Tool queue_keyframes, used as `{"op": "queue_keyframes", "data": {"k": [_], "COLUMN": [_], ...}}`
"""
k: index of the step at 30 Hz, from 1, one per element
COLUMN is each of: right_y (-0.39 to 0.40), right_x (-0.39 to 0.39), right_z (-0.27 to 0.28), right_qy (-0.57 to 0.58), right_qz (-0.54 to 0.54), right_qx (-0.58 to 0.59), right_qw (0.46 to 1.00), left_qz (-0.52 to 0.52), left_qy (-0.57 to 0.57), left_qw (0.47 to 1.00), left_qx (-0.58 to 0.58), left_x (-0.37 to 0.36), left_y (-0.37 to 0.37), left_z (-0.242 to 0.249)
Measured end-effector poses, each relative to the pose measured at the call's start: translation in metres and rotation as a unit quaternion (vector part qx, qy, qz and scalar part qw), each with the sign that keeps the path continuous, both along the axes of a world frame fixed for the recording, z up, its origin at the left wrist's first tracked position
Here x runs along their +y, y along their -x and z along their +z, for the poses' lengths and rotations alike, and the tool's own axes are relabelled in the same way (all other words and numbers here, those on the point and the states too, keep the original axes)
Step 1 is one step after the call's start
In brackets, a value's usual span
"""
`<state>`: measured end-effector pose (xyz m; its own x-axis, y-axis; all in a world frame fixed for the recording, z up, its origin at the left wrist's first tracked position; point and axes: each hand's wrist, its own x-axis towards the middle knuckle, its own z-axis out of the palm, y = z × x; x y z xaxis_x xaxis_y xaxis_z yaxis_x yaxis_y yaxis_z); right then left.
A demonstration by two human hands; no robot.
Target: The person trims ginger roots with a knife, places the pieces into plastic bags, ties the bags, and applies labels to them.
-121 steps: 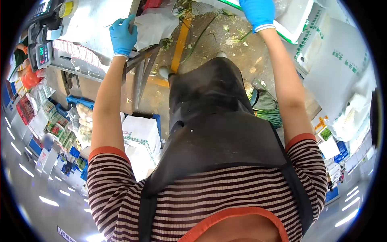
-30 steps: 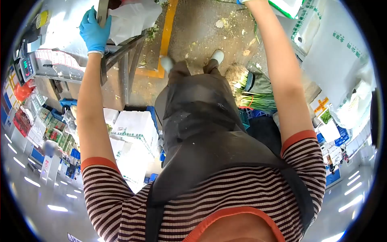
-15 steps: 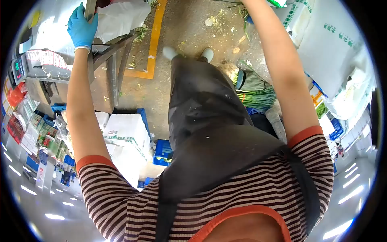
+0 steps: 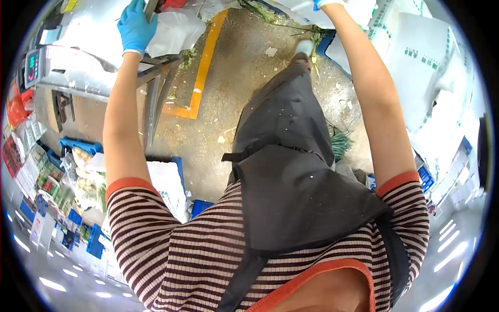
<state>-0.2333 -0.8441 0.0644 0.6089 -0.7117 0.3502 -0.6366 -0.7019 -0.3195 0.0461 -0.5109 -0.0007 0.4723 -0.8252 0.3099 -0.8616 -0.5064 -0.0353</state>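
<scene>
My left hand (image 4: 136, 30), in a blue glove, lies at the edge of the metal table (image 4: 78, 78) at the upper left. Its fingers are stretched out, with the thumb apart. Just beside the thumb hangs a crumpled white sheet (image 4: 178, 32) over the table's corner. At the top edge of the view, my right hand (image 4: 326, 3) shows only its blue glove cuff and a bit of the palm side; the fingers are hidden. A white plastic-looking surface (image 4: 356, 11) lies right by that wrist.
A digital scale display (image 4: 33, 66) stands at the table's left end. Large white bags with green print (image 4: 416, 57) fill the upper right. Green onions (image 4: 340, 144) lie on the floor by my legs. A white box (image 4: 169, 182) stands lower left, and yellow tape (image 4: 208, 62) marks the littered floor.
My body and view have shifted, and one foot has stepped forward to the right. My right wrist and glove cuff have come into view. The left hand stays at the table edge.
</scene>
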Motion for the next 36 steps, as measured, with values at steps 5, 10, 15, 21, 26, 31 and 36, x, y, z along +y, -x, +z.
{"op": "queue_keyframes", "data": {"k": [5, 10, 15, 21, 26, 31, 36], "right_y": [-0.005, -0.001, -0.005, -0.003, -0.021, -0.058, -0.079], "right_x": [0.002, 0.007, 0.005, -0.003, 0.004, 0.016, 0.033], "right_z": [0.0, 0.003, 0.001, 0.017, 0.106, 0.143, 0.176], "right_qy": [0.001, 0.0, -0.113, -0.258, -0.271, -0.028, -0.08], "right_qz": [-0.018, -0.021, -0.043, -0.09, -0.089, 0.027, 0.224], "right_qx": [-0.011, 0.042, 0.027, -0.079, -0.099, -0.063, -0.166], "right_qw": [1.0, 0.999, 0.992, 0.959, 0.953, 0.997, 0.957], "left_qz": [0.011, 0.022, 0.042, 0.015, -0.007, -0.087, -0.099], "left_qy": [-0.015, -0.015, -0.033, 0.01, 0.214, 0.342, 0.132], "left_qw": [0.999, 0.997, 0.987, 0.976, 0.908, 0.872, 0.972], "left_qx": [0.029, 0.078, 0.153, 0.217, 0.361, 0.338, 0.165], "left_x": [-0.005, -0.002, -0.004, -0.006, -0.078, -0.164, -0.194], "left_y": [0.005, 0.001, 0.001, -0.005, 0.023, 0.042, -0.015], "left_z": [0.012, 0.013, 0.025, 0.044, 0.141, 0.274, 0.287]}}
